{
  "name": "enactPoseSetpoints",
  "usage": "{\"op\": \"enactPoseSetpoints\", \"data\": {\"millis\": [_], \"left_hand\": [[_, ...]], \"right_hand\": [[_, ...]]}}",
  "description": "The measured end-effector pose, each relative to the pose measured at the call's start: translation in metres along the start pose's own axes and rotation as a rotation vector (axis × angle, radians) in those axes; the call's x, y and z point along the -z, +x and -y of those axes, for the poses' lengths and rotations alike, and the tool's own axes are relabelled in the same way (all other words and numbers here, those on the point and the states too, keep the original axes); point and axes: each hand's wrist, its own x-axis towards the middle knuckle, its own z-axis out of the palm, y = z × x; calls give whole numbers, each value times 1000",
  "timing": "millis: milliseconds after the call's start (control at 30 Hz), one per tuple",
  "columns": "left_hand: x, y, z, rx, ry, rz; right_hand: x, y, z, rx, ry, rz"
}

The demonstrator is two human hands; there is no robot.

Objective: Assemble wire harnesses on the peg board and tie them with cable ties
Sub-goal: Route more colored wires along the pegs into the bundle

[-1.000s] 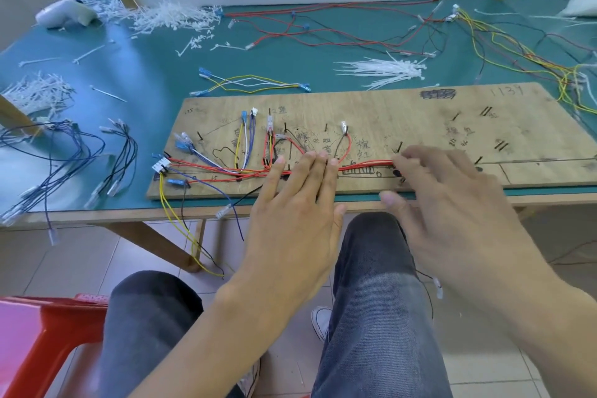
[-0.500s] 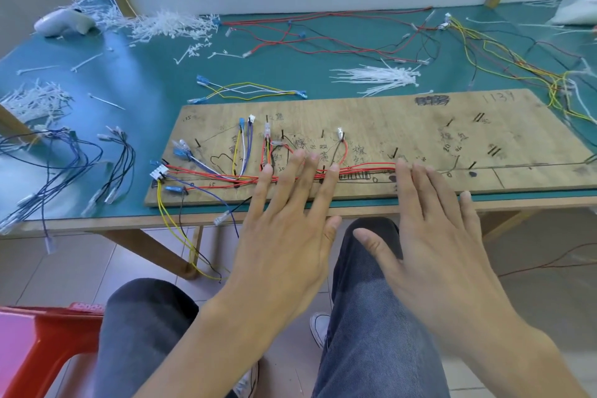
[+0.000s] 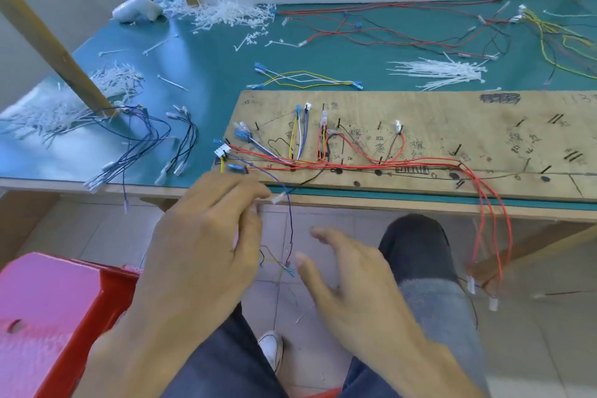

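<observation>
The wooden peg board (image 3: 452,126) lies along the front of the green table. A harness of red wires (image 3: 387,163) runs between its pegs, with short blue, yellow and white branches (image 3: 298,136) going up to connectors. The red wires' right ends (image 3: 491,220) hang over the table's front edge. My left hand (image 3: 206,229) is at the board's left front corner, fingers curled round thin yellow and purple wires (image 3: 287,236) that dangle below the edge. My right hand (image 3: 355,284) hovers open over my lap, below the table, holding nothing.
A bundle of white cable ties (image 3: 445,73) lies behind the board, beside a loose yellow and white wire set (image 3: 307,79). Blue and black wires (image 3: 145,139) sit left, red and black wires (image 3: 387,26) at the back. A wooden post (image 3: 48,42) and red stool (image 3: 48,317) stand left.
Both hands left the red wires on the board and dropped below the table edge. My left hand went left and took the dangling wires. The view swung left.
</observation>
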Motion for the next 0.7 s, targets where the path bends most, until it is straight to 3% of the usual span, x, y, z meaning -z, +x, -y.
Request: {"op": "enactPoseSetpoints", "data": {"millis": [200,567,700], "left_hand": [[-2,-5,15,32,45,45],[-21,8,19,-123,75,92],[-23,11,14,-127,106,140]], "right_hand": [[-34,33,6,-162,442,87],[30,14,-10,-57,511,-10],[56,21,-6,-29,705,-17]]}}
